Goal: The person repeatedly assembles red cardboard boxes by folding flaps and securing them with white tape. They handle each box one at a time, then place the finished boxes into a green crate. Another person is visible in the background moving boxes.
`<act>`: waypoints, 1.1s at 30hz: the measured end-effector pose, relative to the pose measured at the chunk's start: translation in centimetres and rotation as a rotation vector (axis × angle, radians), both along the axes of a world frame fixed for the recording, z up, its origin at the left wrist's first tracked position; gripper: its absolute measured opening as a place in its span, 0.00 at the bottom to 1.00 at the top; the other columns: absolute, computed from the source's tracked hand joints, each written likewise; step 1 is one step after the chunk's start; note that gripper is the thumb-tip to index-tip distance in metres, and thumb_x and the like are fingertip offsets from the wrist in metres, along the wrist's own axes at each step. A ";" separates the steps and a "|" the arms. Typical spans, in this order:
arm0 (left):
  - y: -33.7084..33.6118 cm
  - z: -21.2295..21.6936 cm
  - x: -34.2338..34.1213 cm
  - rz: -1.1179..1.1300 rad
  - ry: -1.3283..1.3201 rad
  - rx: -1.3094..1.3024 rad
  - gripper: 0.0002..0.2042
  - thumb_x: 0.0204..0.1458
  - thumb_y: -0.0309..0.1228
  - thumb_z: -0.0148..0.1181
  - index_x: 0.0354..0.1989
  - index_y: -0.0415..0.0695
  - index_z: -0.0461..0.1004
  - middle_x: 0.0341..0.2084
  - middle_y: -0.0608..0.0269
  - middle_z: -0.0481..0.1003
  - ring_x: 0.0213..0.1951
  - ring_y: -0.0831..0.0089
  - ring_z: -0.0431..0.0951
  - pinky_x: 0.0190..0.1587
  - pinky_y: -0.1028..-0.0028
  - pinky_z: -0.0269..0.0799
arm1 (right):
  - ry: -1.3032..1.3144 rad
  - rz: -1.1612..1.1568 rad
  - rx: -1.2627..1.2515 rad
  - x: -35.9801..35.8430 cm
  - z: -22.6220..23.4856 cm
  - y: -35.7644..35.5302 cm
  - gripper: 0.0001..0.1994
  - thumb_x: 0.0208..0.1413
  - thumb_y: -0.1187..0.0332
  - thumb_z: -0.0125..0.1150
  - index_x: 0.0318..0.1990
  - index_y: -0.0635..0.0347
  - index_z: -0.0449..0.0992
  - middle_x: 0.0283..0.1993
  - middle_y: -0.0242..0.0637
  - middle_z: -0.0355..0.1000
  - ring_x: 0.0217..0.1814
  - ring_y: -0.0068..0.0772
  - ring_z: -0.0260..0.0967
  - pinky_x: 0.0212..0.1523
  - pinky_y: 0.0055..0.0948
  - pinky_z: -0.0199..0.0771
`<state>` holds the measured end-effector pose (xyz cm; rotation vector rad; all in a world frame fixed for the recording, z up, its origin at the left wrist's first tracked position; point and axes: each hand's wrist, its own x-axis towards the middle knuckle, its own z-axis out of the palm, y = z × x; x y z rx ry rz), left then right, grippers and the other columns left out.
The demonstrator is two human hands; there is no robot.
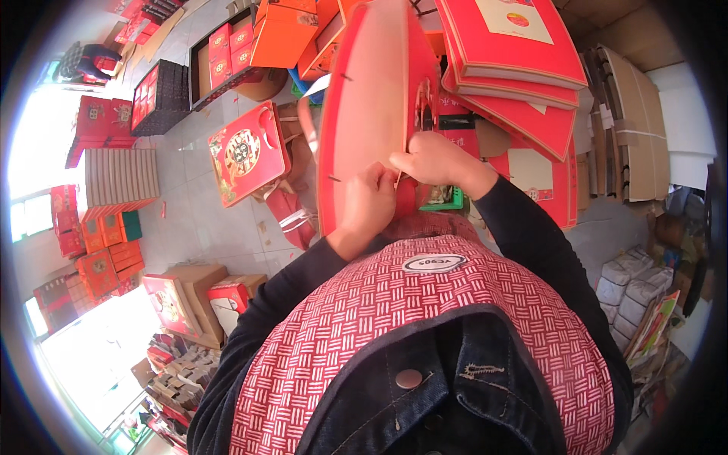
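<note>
A large red box (371, 98) with a broad pale panel and small dark slits near its left edge stands in front of me, its long side running away from me. At its near end my left hand (369, 199) is closed, fingers curled against the pale panel. My right hand (444, 161) is closed too, at the panel's right edge, its thumb pointing toward the left fingertips. Between the two hands shows a thin, small piece, too little of it visible to name. The box's near end almost touches my red patterned apron (432, 296).
Red flat boxes (523, 45) are stacked at the right. A red box with a handle (248, 154) stands on the tiled floor at the left. Orange boxes (284, 38) are at the back, beside a black-edged tray (220, 57). Folded cardboard (633, 121) leans far right.
</note>
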<state>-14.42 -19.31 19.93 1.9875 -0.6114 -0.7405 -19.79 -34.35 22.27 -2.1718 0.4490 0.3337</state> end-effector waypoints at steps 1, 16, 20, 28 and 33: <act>0.2 -0.6 0.0 0.078 0.175 -0.066 0.10 0.52 0.26 0.46 0.27 0.32 0.70 0.21 0.46 0.74 0.24 0.57 0.78 0.26 0.67 0.71 | -0.031 -0.031 0.070 -0.6 -0.3 -0.2 0.18 0.47 0.61 0.47 0.23 0.72 0.70 0.20 0.60 0.63 0.25 0.52 0.68 0.28 0.37 0.67; 2.0 1.6 -0.5 -0.306 -0.318 0.009 0.21 0.46 0.39 0.58 0.42 0.36 0.62 0.32 0.40 0.72 0.29 0.52 0.77 0.31 0.64 0.72 | -0.336 -0.313 0.603 -5.4 -1.5 1.1 0.13 0.55 0.67 0.53 0.21 0.63 0.68 0.18 0.23 0.60 0.19 0.15 0.54 0.18 0.21 0.53; 1.1 2.6 -0.9 -0.575 -0.396 0.331 0.13 0.43 0.35 0.54 0.31 0.36 0.65 0.16 0.49 0.73 0.23 0.50 0.76 0.25 0.60 0.72 | -0.352 -0.071 0.332 -6.4 1.3 3.4 0.12 0.49 0.70 0.58 0.20 0.64 0.65 0.16 0.37 0.60 0.18 0.25 0.56 0.21 0.26 0.56; 1.4 2.4 -2.1 -0.648 -0.634 0.371 0.07 0.44 0.30 0.51 0.26 0.38 0.67 0.17 0.54 0.74 0.21 0.64 0.78 0.21 0.69 0.72 | -0.290 0.036 0.268 -8.0 2.9 3.1 0.11 0.50 0.69 0.57 0.21 0.63 0.65 0.17 0.38 0.61 0.18 0.31 0.59 0.20 0.28 0.58; 1.8 1.8 -1.6 -0.589 -0.664 0.303 0.15 0.42 0.29 0.52 0.40 0.38 0.67 0.16 0.59 0.72 0.18 0.66 0.76 0.18 0.70 0.71 | -0.063 -0.119 0.115 -9.6 4.2 2.0 0.11 0.52 0.68 0.56 0.23 0.64 0.68 0.18 0.38 0.63 0.18 0.27 0.60 0.20 0.27 0.59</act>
